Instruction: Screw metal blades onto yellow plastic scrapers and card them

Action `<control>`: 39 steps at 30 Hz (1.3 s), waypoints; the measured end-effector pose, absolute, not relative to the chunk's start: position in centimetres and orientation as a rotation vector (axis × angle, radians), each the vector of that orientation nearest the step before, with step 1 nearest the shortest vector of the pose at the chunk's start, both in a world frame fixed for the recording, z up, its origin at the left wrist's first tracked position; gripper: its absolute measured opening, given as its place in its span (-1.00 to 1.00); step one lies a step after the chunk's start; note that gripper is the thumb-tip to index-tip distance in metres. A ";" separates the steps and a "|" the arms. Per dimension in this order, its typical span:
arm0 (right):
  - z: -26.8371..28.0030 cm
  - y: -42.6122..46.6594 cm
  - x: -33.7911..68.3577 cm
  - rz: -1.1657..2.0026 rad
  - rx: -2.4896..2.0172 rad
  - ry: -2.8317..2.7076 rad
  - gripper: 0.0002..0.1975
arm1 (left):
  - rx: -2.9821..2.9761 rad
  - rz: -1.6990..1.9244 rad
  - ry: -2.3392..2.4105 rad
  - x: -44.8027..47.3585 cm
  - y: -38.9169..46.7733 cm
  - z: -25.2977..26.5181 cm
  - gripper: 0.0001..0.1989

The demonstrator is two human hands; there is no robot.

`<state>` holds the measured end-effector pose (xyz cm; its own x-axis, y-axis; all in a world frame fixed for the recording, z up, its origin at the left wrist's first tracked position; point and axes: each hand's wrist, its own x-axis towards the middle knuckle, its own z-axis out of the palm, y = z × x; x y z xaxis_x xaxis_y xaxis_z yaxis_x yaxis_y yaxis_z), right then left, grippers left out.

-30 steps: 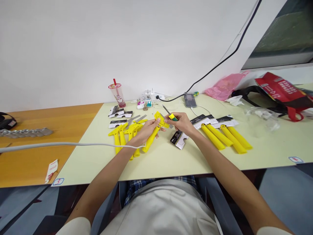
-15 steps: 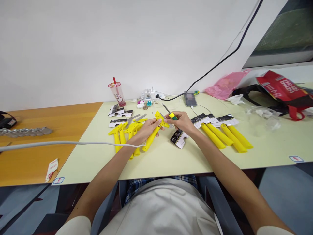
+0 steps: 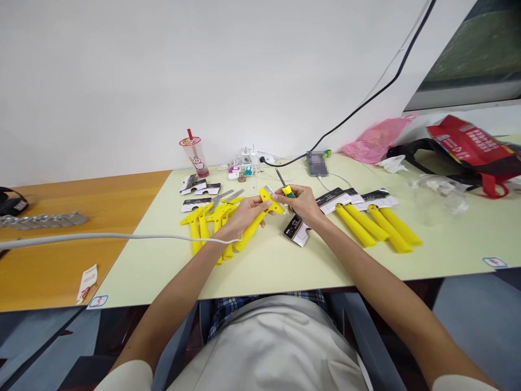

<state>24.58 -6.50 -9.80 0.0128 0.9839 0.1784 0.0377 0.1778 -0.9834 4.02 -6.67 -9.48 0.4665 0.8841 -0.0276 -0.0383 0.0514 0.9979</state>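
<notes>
My left hand grips a yellow plastic scraper by its handle, head raised toward the middle of the pale green table. My right hand holds a small screwdriver with a yellow-green handle, its metal shaft pointing up and away, and its fingers touch the scraper's head. A pile of yellow scrapers lies just left of my left hand. Three yellow scrapers with printed cards lie to the right. A loose printed card sits under my right wrist.
A drink cup with a red straw stands at the back, near a power strip with plugs and a phone. Pink bag, red bag and clear plastic lie right. A grey cable crosses the orange table.
The screwdriver has tilted more upright and shifted slightly right. The scraper head has turned a little in my left hand. Both hands stay in place.
</notes>
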 end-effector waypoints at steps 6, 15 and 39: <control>-9.6 -6.6 24.4 1.051 -1.098 -1.277 -0.39 | 1.355 0.839 0.786 3.9 -6.6 -9.6 -0.42; -9.6 -6.7 24.4 1.072 -1.080 -1.268 -0.41 | 1.353 0.821 0.731 3.8 -6.7 -9.6 -0.40; -9.1 -7.2 24.1 1.196 -1.039 -1.249 -0.42 | 1.325 0.869 0.678 3.8 -6.4 -9.7 -0.39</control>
